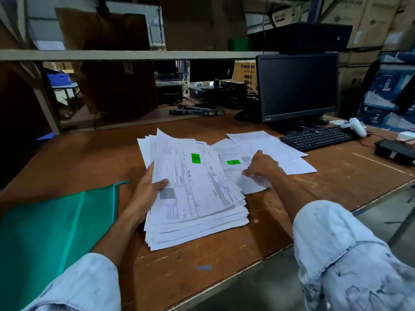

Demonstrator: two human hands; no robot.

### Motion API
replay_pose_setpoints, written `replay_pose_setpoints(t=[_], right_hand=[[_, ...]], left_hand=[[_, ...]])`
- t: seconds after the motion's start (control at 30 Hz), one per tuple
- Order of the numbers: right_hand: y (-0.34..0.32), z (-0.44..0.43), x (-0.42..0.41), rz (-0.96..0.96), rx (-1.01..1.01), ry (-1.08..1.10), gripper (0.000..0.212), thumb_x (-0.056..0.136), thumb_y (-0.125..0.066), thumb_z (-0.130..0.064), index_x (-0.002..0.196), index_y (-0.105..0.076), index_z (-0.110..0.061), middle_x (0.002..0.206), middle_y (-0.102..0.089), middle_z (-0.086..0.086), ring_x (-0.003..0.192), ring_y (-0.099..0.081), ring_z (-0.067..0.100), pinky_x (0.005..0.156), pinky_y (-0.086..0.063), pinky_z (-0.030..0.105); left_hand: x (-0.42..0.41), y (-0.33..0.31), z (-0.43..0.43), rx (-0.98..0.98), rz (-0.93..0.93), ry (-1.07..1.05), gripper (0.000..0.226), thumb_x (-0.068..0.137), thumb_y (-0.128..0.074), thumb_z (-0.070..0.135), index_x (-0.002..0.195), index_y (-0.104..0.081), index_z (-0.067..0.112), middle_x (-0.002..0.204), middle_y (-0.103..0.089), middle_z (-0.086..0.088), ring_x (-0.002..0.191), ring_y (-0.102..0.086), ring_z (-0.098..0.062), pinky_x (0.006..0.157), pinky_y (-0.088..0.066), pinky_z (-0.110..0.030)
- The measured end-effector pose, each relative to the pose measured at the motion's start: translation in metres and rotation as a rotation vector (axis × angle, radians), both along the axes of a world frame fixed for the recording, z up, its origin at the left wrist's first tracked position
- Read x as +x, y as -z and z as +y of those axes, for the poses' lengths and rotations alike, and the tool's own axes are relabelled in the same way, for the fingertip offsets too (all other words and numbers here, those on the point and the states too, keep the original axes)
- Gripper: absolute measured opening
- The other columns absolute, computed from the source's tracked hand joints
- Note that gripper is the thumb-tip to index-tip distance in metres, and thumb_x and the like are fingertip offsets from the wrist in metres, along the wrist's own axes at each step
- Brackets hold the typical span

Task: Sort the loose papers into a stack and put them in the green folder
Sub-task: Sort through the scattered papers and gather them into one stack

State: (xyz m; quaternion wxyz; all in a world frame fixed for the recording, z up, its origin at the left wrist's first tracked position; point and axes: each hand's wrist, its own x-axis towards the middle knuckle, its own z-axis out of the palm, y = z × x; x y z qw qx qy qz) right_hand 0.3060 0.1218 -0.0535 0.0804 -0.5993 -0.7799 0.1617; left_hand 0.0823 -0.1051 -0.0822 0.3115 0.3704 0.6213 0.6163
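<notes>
Now, stack risk: the paper stack (pixel 197 198) is fanned and uneven; held at one side only, its sheets could slide apart.
Left hand (pixel 146 194): grips the stack's left edge, thumb on top.
Right hand (pixel 262 164): pinches a loose sheet (pixel 256 186) just right of the stack.
Green folder (pixel 56 232): flat on the bench (pixel 89 158), left of the stack and of the hand holding it.
</notes>
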Motion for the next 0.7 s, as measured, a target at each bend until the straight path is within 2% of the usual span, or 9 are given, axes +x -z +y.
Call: replay_pose_setpoints(t=[0.07,0.2,0.33,0.4,0.43,0.5,0.57,0.6,0.7], right_hand=[[-0.007,0.002,0.004,0.09,-0.055,-0.066,0.086,0.077,-0.082,-0.021,0.145,-0.031,-0.011,0.126,-0.06,0.016,0.116,-0.056,0.032,0.084,-0.048,0.036],[-0.016,0.011,0.018,0.285,-0.004,-0.195,0.037,0.076,-0.079,-0.008,0.112,-0.072,-0.013,0.119,-0.067,0.007,0.098,-0.063,0.018,0.078,-0.049,0.025],[-0.051,0.001,0.03,0.61,0.184,-0.184,0.019,0.085,-0.074,-0.011,0.103,-0.079,-0.016,0.102,-0.073,-0.001,0.054,-0.056,-0.001,0.048,-0.042,0.011],[-0.077,-0.009,0.036,0.86,0.282,-0.224,0.028,0.086,-0.069,-0.003,0.106,-0.078,-0.021,0.105,-0.072,-0.002,0.06,-0.059,0.006,0.055,-0.046,0.018],[-0.088,-0.016,0.039,1.094,0.224,-0.275,0.031,0.087,-0.067,0.002,0.108,-0.077,-0.019,0.106,-0.072,0.001,0.07,-0.064,0.009,0.063,-0.051,0.022],[-0.099,-0.029,0.045,1.641,-0.123,-0.412,0.032,0.09,-0.062,0.005,0.111,-0.074,-0.015,0.114,-0.071,0.008,0.092,-0.069,0.019,0.082,-0.059,0.035],[-0.089,-0.034,0.04,1.923,-0.466,-0.494,0.035,0.095,-0.053,0.003,0.112,-0.074,-0.019,0.119,-0.071,0.009,0.107,-0.066,0.027,0.095,-0.055,0.044],[-0.08,-0.036,0.035,1.857,-0.514,-0.464,0.038,0.095,-0.051,0.005,0.115,-0.073,-0.018,0.113,-0.073,0.007,0.103,-0.068,0.025,0.091,-0.057,0.04],[-0.045,-0.045,0.013,1.067,-0.266,-0.264,0.034,0.087,-0.061,0.01,0.112,-0.075,-0.008,0.1,-0.075,0.005,0.073,-0.069,0.011,0.063,-0.057,0.02]], left_hand=[[0.0,0.0,0.0,0.027,0.002,0.0,0.057,0.1,-0.053,0.0,0.143,-0.039,0.035,0.123,-0.062,0.011,0.107,-0.067,-0.016,0.07,-0.058,-0.027],[-0.001,0.0,-0.002,0.099,0.006,0.034,0.081,0.096,-0.055,-0.006,0.153,-0.02,0.042,0.131,-0.05,0.019,0.116,-0.058,-0.012,0.079,-0.059,-0.026],[-0.001,-0.001,0.0,0.034,-0.049,0.016,0.056,0.1,-0.049,-0.006,0.145,-0.051,0.027,0.141,-0.056,0.003,0.112,-0.065,-0.019,0.075,-0.061,-0.027],[-0.003,0.0,0.001,-0.004,-0.076,-0.002,0.048,0.1,-0.05,-0.004,0.139,-0.059,0.021,0.141,-0.057,-0.002,0.111,-0.066,-0.024,0.074,-0.062,-0.027],[-0.002,-0.001,0.001,-0.011,-0.081,-0.012,0.047,0.1,-0.05,-0.004,0.139,-0.059,0.02,0.139,-0.058,-0.002,0.111,-0.066,-0.025,0.071,-0.062,-0.025],[0.001,-0.003,-0.001,-0.011,-0.075,-0.017,0.047,0.1,-0.051,-0.005,0.141,-0.058,0.017,0.136,-0.058,-0.002,0.111,-0.065,-0.027,0.066,-0.061,-0.021],[0.0,-0.004,0.0,-0.019,-0.06,-0.024,0.047,0.1,-0.05,-0.004,0.141,-0.057,0.016,0.135,-0.058,-0.002,0.11,-0.065,-0.026,0.066,-0.06,-0.019],[0.002,-0.005,-0.001,-0.024,-0.037,-0.026,0.046,0.1,-0.05,-0.003,0.141,-0.057,0.015,0.136,-0.058,-0.002,0.11,-0.065,-0.023,0.071,-0.059,-0.019],[0.008,-0.009,-0.003,0.005,0.015,-0.046,0.034,0.104,-0.049,0.014,0.136,-0.06,0.018,0.143,-0.056,0.001,0.123,-0.058,-0.017,0.097,-0.045,-0.024]])
